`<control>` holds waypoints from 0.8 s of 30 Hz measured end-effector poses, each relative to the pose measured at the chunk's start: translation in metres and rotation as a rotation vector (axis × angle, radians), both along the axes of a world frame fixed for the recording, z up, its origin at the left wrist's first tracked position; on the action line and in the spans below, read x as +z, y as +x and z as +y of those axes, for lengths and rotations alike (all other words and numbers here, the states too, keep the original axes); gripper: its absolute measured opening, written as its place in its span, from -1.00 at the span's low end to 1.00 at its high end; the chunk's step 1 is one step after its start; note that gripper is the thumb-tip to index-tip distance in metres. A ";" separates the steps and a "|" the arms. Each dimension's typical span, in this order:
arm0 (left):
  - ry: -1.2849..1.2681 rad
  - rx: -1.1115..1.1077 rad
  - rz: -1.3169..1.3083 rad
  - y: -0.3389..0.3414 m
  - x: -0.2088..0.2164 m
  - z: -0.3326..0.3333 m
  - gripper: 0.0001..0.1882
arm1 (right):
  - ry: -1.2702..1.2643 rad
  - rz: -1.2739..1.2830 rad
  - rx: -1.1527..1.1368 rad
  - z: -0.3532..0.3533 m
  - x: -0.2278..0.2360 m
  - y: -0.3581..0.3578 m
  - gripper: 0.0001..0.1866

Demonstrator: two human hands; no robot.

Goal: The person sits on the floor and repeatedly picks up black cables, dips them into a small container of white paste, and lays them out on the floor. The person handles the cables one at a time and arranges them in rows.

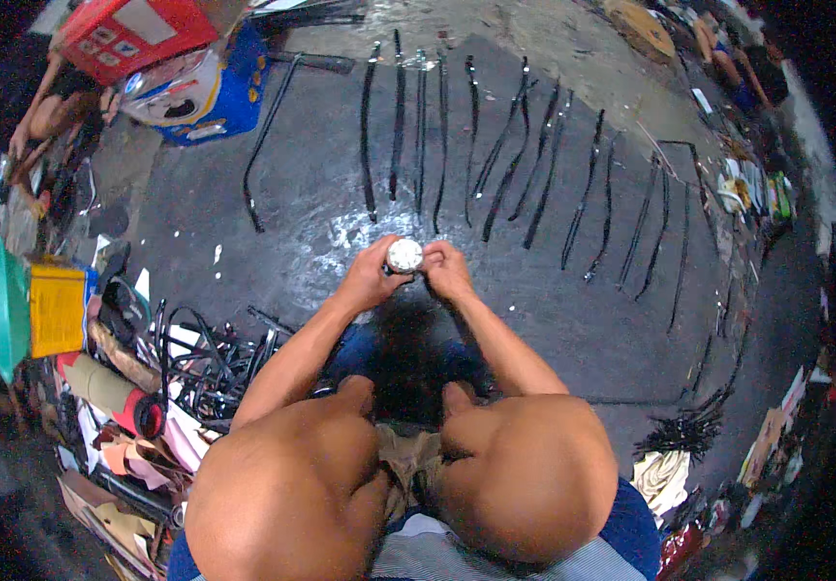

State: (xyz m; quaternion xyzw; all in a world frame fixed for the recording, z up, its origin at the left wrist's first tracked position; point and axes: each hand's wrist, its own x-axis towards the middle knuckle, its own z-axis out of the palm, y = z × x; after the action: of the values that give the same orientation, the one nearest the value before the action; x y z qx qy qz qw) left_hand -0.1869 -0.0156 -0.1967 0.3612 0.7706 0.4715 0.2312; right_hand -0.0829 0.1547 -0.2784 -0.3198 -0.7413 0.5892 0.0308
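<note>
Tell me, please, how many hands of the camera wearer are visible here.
2: the left hand holds the round white-topped object, and the right hand is at its right edge.

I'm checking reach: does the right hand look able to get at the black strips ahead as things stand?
Probably yes, for the nearest: the right hand is just short of black strips, with nothing visible between. The left hand grips the round white-topped object; whether the right also touches it is unclear.
</note>
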 end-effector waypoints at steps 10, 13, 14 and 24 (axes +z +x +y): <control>0.036 -0.014 0.068 0.000 -0.006 -0.004 -0.43 | -0.397 0.118 -0.331 0.006 0.122 0.002 -0.68; 0.081 -0.026 0.119 -0.003 -0.011 -0.003 -0.43 | -0.369 0.373 -0.397 0.034 0.230 0.027 -0.73; 0.083 -0.008 0.164 0.002 -0.010 0.003 -0.43 | -0.347 0.429 -0.364 0.049 0.262 0.040 -0.74; 0.069 -0.021 0.136 -0.001 -0.004 0.002 -0.40 | -0.501 0.885 -0.106 0.074 0.391 0.083 -0.65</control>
State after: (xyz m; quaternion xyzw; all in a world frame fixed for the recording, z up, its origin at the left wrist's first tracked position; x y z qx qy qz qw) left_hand -0.1881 -0.0134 -0.2012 0.4080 0.7640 0.4698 0.1707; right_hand 0.0003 0.2282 0.1128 -0.0744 -0.4760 0.8256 0.2938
